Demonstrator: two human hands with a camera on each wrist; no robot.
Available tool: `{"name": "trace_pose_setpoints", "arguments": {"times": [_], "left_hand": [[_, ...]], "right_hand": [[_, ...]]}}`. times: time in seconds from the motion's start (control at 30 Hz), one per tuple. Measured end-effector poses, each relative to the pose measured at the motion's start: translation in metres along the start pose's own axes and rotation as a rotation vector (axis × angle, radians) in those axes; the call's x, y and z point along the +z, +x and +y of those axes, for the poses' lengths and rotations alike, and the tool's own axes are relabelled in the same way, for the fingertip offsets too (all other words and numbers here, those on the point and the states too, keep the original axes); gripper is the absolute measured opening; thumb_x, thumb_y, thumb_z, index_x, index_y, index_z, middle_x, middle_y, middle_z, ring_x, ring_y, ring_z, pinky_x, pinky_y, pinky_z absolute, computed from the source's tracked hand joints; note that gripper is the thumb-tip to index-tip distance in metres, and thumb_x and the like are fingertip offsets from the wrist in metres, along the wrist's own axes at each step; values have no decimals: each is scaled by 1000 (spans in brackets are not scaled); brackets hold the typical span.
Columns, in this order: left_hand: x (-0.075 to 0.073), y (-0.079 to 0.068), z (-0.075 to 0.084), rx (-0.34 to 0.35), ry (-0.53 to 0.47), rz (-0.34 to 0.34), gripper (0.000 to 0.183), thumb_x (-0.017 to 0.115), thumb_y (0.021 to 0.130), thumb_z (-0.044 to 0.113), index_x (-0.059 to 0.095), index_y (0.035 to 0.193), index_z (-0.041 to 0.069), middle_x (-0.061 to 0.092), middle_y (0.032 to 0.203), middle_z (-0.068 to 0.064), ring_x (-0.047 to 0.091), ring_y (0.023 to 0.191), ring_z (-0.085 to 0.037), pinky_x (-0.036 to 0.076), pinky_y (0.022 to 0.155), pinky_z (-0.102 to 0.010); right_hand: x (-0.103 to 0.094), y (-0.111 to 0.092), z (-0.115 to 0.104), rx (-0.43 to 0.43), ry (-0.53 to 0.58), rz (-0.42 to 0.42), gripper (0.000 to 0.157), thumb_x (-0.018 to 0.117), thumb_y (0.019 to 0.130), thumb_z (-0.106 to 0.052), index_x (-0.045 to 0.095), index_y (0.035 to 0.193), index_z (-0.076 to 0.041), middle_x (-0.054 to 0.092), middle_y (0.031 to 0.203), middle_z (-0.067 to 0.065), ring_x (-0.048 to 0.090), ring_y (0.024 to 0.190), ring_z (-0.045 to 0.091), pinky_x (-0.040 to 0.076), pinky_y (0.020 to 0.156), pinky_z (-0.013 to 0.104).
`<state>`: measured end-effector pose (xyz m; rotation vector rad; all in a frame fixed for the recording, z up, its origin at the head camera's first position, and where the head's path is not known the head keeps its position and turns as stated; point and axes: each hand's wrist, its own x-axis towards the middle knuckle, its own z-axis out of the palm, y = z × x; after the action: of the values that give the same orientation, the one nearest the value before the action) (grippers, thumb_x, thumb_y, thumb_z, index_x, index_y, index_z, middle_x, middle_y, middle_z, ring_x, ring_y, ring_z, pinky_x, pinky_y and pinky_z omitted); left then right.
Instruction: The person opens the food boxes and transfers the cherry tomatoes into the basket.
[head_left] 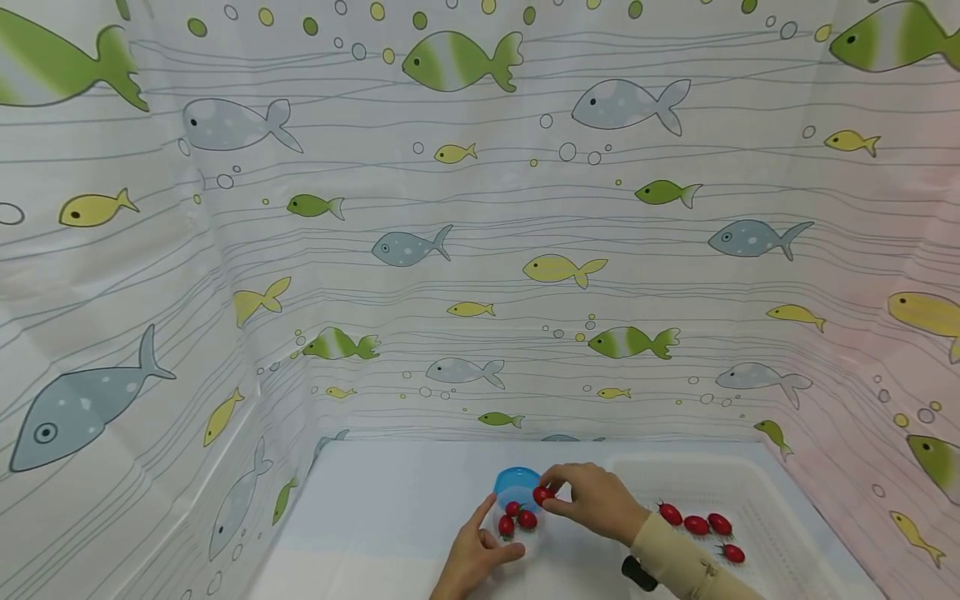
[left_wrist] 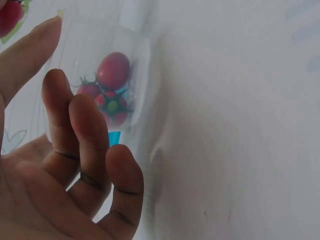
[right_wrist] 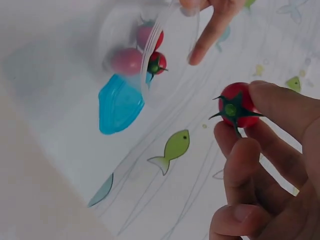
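My right hand point(head_left: 596, 504) pinches a red cherry tomato point(right_wrist: 234, 107) between thumb and fingertips, its green star-shaped stem showing. In the head view that tomato is just right of a clear plastic container point(right_wrist: 152, 45). Three cherry tomatoes point(head_left: 527, 520) lie in the container, seen through its wall in the left wrist view. Beside the container my left hand point(head_left: 476, 550) has its index finger and thumb spread around the near left side, fingertips right at the wall. Its other fingers are loosely bent and hold nothing. A translucent blue piece point(right_wrist: 120, 105) lies just behind the container.
A white perforated basket point(head_left: 783, 533) stands on the right of the white table point(head_left: 390, 500), with several cherry tomatoes point(head_left: 697, 525) in it. My right forearm reaches across its left side. Fish-printed sheeting point(head_left: 480, 333) walls in the table at the back and sides.
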<state>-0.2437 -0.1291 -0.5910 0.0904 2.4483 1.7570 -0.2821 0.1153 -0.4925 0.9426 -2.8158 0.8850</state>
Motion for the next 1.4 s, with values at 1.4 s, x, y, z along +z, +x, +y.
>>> {"name": "trace_pose_setpoints", "arguments": {"times": [1.4], "left_hand": [[0, 1, -1, -9, -7, 0, 102, 89, 78, 34, 33, 157, 4, 54, 64, 0, 51, 62, -15, 43, 57, -29]], "right_hand": [[-83, -114, 84, 361, 10, 250, 43, 75, 88, -52, 73, 114, -19, 70, 101, -8, 53, 65, 6, 45, 54, 25]]}}
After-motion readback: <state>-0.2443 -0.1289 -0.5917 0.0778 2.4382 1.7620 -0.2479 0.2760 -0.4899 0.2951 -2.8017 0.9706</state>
